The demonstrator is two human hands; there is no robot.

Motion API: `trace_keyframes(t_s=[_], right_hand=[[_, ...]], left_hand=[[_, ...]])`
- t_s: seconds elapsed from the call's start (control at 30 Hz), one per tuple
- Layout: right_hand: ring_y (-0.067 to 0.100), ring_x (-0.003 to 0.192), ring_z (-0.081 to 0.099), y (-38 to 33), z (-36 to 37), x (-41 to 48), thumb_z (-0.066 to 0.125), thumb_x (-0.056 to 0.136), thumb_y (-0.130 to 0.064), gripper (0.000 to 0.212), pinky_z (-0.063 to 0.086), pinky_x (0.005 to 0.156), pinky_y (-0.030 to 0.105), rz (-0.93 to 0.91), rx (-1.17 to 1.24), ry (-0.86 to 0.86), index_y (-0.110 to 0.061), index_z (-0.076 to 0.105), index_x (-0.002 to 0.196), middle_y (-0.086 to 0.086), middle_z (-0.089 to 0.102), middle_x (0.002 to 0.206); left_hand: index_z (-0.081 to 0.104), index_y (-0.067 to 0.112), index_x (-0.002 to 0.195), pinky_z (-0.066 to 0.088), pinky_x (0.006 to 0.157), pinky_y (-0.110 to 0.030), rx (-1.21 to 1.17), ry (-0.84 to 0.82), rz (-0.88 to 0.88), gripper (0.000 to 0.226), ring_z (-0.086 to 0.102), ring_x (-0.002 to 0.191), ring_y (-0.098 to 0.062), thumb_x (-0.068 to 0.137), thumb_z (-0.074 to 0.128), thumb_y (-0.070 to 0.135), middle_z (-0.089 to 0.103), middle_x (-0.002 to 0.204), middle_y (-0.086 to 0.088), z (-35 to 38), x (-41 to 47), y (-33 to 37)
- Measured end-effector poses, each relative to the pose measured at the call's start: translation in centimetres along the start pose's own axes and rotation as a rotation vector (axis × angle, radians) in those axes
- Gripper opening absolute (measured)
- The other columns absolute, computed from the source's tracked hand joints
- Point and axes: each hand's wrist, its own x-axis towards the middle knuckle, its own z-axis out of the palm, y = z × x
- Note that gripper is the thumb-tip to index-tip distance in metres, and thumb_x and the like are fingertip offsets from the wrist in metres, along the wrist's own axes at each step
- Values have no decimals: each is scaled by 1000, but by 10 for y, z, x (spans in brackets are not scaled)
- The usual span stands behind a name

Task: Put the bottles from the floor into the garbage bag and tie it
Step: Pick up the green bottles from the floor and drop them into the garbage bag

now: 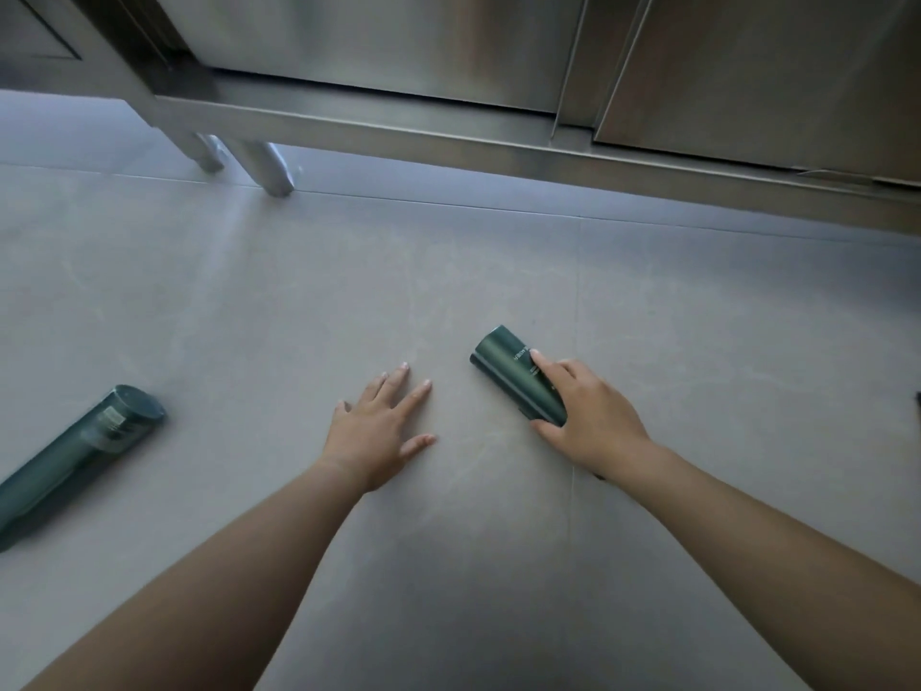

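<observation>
The dark green cylindrical bottle bears pale lettering; the second dark green bottle, at the grey tile floor's left edge, shows a greyish label.

The right hand grips a dark green bottle lying on the grey tiled floor, fingers curled over its lower part and index finger laid along the label. The left hand is spread flat with straight fingers just beside it. A second dark green bottle lies well apart at the left edge. A stainless steel cabinet on metal legs stands beyond.
</observation>
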Motion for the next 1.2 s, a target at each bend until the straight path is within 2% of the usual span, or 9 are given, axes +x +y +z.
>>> trace_keyframes(t_s=[0.1, 0.2, 0.4, 0.5, 0.63, 0.83, 1.07, 1.2], right_hand=[[22, 101, 53, -15, -5, 3, 61, 83, -39, 78, 49, 80, 34, -31, 56, 16, -31, 17, 147, 1, 46, 127], [20, 99, 52, -34, -20, 8, 60, 83, -45, 80, 46, 79, 30, -82, 91, 31, -31, 15, 147, 1, 47, 125], [22, 102, 51, -91, -88, 29, 60, 80, -53, 78, 35, 77, 27, -210, 81, 58, -39, 18, 143, 4, 52, 121], [20, 102, 50, -132, -100, 41, 60, 78, -55, 78, 35, 78, 26, -241, 82, 79, -43, 17, 143, 1, 52, 121], [16, 100, 49, -185, -59, 48, 64, 77, -50, 77, 36, 80, 26, -226, 255, 118, -44, 22, 142, 0, 52, 121], [12, 95, 48, -235, 43, 28, 63, 79, -48, 75, 38, 81, 26, -177, 484, 73, -46, 21, 140, -2, 51, 119], [9, 97, 45, -260, 86, 25, 64, 79, -48, 77, 38, 84, 25, -171, 457, -24, -42, 21, 143, 0, 50, 126], [9, 94, 43, -268, 94, 28, 64, 79, -48, 77, 36, 80, 24, -177, 401, -45, -41, 21, 143, 0, 50, 125]], left_hand=[[7, 41, 147, 31, 109, -51, 55, 6, 7, 68, 13, 146, -19, 88, 31, 66, 7, 160, 3, -20, 1, -8], [12, 39, 147, 31, 109, -52, 14, 50, -42, 68, 20, 144, -21, 88, 36, 63, 18, 158, -1, -58, 3, -28], [22, 33, 147, 32, 109, -49, 91, 208, -59, 64, 27, 141, -23, 90, 40, 57, 29, 154, -4, -169, -8, -109], [26, 31, 146, 35, 106, -48, 98, 288, -38, 62, 33, 137, -26, 90, 41, 55, 35, 151, -4, -189, -30, -144], [30, 31, 145, 38, 104, -46, -7, 344, -41, 61, 39, 134, -27, 90, 45, 52, 41, 147, -5, -158, -63, -175], [31, 31, 144, 37, 105, -43, -122, 246, -177, 60, 38, 135, -25, 90, 48, 49, 38, 149, -4, -81, -99, -218], [30, 30, 144, 37, 105, -44, -140, 226, -356, 60, 35, 136, -26, 90, 51, 47, 32, 151, -5, -45, -136, -270], [12, 34, 148, 40, 102, -46, -127, 55, -410, 67, 38, 130, -29, 91, 45, 51, 30, 150, -3, -24, -148, -282]])
